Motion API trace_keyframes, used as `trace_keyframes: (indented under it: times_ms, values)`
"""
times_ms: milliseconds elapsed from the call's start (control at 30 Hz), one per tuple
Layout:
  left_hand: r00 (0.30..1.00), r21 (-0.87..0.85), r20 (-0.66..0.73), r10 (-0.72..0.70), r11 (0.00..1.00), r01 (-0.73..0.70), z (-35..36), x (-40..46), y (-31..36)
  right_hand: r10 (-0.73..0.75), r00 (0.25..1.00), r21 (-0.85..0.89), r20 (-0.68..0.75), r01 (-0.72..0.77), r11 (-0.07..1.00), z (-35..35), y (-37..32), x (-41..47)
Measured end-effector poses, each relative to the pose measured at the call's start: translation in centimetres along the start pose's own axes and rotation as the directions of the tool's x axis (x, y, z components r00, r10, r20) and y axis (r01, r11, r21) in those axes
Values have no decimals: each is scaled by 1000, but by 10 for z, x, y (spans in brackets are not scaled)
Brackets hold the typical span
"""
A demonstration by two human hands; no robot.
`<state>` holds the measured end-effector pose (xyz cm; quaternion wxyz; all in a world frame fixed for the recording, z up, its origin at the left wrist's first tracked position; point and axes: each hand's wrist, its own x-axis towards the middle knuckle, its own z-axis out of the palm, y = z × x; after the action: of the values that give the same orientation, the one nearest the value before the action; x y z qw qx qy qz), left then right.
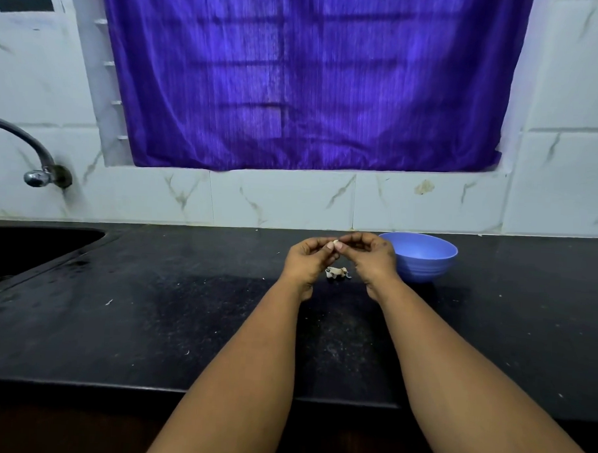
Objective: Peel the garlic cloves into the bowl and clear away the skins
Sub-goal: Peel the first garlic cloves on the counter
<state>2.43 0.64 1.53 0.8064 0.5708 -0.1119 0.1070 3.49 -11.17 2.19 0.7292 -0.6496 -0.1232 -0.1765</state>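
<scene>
A small pale garlic clove is pinched between the fingertips of both hands above the black counter. My left hand grips it from the left and my right hand from the right, fingers curled. Below the hands a little heap of garlic pieces and skins lies on the counter. A blue plastic bowl stands just right of my right hand; its inside looks blue, and its contents are hidden from here.
The black counter carries scattered white specks. A dark sink sits at the left with a metal tap above it. White tiled wall and a purple curtain rise behind.
</scene>
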Motion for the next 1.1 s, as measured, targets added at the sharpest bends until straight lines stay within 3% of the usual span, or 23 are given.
trace_keyframes:
  times_ms: [467,933,1100]
  values:
    - [999,25,25,-27,999,26,-4,2,-2,69,984,-159,164,-43,986,-6,5,6]
    - [998,11,-54,-25,1000,26,0,4,-5,89,991,-359,103,-46,932,5,15,10]
    - [997,-28,-62,-43,999,42,3,3,-5,113,991,-334,77,-81,939,8,13,9]
